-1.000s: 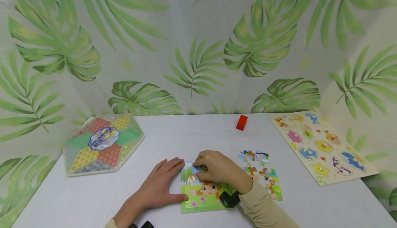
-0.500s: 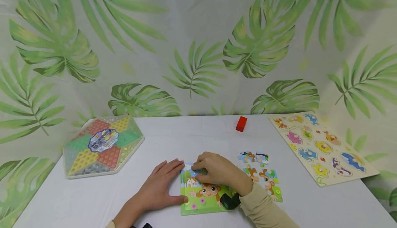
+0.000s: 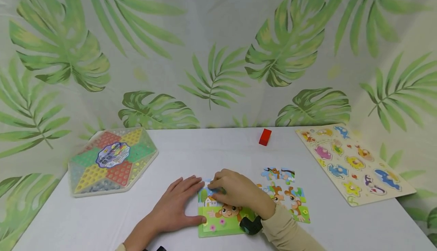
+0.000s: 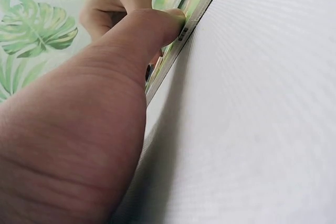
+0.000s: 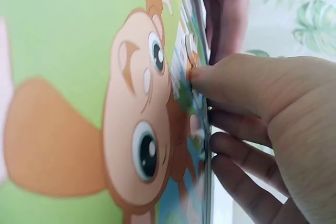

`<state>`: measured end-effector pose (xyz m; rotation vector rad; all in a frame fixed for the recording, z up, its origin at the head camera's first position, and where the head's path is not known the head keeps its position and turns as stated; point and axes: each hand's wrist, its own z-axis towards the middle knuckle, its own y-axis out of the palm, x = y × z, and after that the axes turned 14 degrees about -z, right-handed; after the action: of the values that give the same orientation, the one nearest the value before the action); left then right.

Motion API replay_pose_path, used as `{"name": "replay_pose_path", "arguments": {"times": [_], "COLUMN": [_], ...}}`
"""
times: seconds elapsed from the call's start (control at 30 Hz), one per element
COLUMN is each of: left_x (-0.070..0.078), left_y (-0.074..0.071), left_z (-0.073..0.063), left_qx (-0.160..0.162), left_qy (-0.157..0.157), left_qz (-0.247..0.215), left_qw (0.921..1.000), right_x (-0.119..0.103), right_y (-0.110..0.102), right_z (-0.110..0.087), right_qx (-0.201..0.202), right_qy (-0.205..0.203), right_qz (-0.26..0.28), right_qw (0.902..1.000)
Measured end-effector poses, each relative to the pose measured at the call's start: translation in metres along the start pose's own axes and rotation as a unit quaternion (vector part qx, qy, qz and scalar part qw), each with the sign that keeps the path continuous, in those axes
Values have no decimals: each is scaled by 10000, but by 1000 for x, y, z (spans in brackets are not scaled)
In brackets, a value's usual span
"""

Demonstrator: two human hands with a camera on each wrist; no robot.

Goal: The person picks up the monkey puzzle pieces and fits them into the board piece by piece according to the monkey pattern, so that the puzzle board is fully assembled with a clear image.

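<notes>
A monkey jigsaw puzzle (image 3: 225,229) with a green lower border lies flat at the front middle of the table. My left hand (image 3: 174,207) rests along its left side, fingers extended and the thumb on the lower left border. Over the upper part of the puzzle, my right hand (image 3: 240,192) pinches a puzzle piece (image 5: 189,43). In the right wrist view that piece stands slightly raised against its neighbours under the thumb. My hand hides most of the upper picture in the head view. Several puzzle pieces (image 3: 296,204) lie just right of it, with more pieces (image 3: 278,173) behind them.
A Chinese checkers box (image 3: 114,162) sits at the left rear. Toward the back stands a small red block (image 3: 265,137). A peg puzzle board (image 3: 355,163) with sea animals lies at the right, its corner over the table edge. A leaf-print cloth (image 3: 218,54) hangs behind.
My right hand has shifted slightly left over the upper part of the puzzle, keeping its pinch. The left hand stays where it was on the puzzle's left edge.
</notes>
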<state>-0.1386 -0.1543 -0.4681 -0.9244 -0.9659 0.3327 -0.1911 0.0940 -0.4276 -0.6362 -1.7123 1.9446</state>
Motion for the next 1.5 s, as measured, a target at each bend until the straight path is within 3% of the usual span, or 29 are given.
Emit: {"name": "replay_pose_path", "arguments": {"times": [0.23,0.97,1.5], "left_x": [-1,0,0], "left_y": [1,1,1], "left_z": [-1,1,0], "left_qx": [120,-140,-77], "left_qy": [156,-133,-55], "left_qz": [21,-202,6], "left_qw": [9998,9996,10000], "right_x": [3,11,14], "right_y": [1,-1,1], "right_z": [0,-2,-2], "right_qx": [128,-50,-218], "right_qy": [-71,-90,-161], "right_qz": [138,628,488], "right_qw": [9998,9980,9984]}}
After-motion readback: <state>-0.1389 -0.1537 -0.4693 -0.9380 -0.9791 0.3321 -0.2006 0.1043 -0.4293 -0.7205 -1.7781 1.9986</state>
